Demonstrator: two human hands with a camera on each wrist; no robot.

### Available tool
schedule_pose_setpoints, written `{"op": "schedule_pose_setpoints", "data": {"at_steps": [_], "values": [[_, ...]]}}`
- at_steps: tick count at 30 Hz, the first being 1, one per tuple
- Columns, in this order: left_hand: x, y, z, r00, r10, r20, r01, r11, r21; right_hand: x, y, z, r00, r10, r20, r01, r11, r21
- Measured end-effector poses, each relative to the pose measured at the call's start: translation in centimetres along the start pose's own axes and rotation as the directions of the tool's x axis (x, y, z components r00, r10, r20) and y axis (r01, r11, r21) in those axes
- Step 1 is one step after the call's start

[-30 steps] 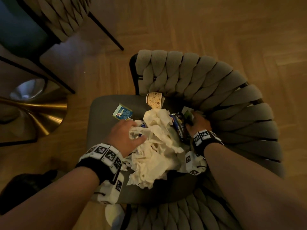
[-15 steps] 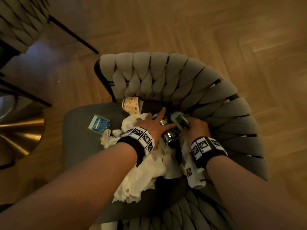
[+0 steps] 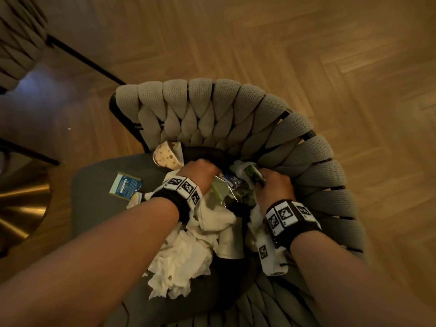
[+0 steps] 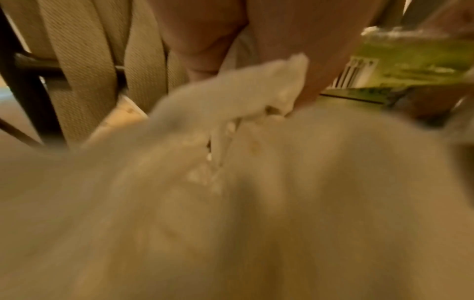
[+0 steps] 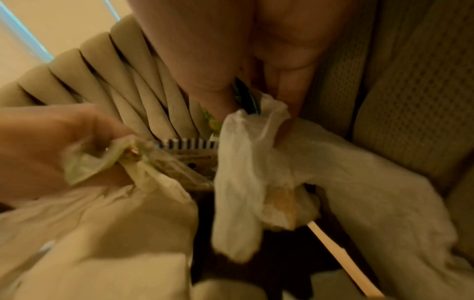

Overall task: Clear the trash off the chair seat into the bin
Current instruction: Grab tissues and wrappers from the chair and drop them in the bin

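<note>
Trash lies heaped on the grey chair seat (image 3: 94, 208): crumpled white tissues (image 3: 186, 256), a spotted paper cup (image 3: 166, 155) on its side, a blue packet (image 3: 125, 186) and wrappers. My left hand (image 3: 200, 172) reaches into the back of the heap with its fingers curled. The right wrist view shows that left hand (image 5: 51, 146) pinching a crumpled pale wrapper (image 5: 84, 166). Beside it my right hand (image 3: 269, 185) grips a green packet (image 3: 252, 172) together with a white tissue (image 5: 243, 172). No bin shows in any view.
The woven backrest (image 3: 236, 114) curves close round both hands. A thin wooden stick (image 5: 341, 257) lies under the tissues. A brass table base (image 3: 21, 208) stands on the left, and another chair's black leg (image 3: 82, 57) crosses the wooden floor (image 3: 330, 67).
My left hand has left the near side of the tissue heap and moved forward to the back of the seat, where its fingers have curled into the wrappers. The right hand stays put.
</note>
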State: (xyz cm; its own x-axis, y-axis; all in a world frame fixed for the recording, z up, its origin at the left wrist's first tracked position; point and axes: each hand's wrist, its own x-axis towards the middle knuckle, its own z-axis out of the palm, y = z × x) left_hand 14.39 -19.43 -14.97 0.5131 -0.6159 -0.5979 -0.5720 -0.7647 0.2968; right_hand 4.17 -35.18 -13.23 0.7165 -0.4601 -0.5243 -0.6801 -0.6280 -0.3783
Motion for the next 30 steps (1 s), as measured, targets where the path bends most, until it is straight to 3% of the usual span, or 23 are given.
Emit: {"op": "schedule_pose_setpoints", "data": {"at_steps": [6, 11, 14, 17, 23, 30], "values": [[-6.7, -0.5, -4.8, 0.981, -0.054, -0.184, -0.002, 0.958, -0.288, -3.1, -1.7, -4.8, 0.991, -0.098, -0.096, 0.100, 0.995, 0.016], [-13.3, -1.0, -8.8, 0.899, -0.170, -0.404, -0.092, 0.827, -0.554, -6.7, -3.2, -8.0, 0.977, -0.177, -0.120, 0.180, 0.984, 0.015], [-17.4, -1.6, -10.7, 0.851, -0.213, -0.480, -0.204, 0.708, -0.677, -8.6, -4.0, -8.7, 0.971, -0.204, -0.124, 0.209, 0.978, 0.027], [-22.8, -2.1, -12.6, 0.803, -0.280, -0.526, -0.244, 0.652, -0.718, -10.7, -5.5, -9.2, 0.965, -0.243, -0.104, 0.247, 0.969, 0.029], [-32.5, -3.8, -13.9, 0.648, -0.551, -0.525, -0.087, 0.632, -0.770, -14.2, -8.8, -9.9, 0.929, -0.351, -0.118, 0.360, 0.931, 0.063], [-45.9, -6.1, -10.9, 0.439, -0.823, -0.361, 0.013, 0.408, -0.913, -18.9, -14.2, -9.2, 0.832, -0.551, -0.066, 0.554, 0.832, 0.042]]}}
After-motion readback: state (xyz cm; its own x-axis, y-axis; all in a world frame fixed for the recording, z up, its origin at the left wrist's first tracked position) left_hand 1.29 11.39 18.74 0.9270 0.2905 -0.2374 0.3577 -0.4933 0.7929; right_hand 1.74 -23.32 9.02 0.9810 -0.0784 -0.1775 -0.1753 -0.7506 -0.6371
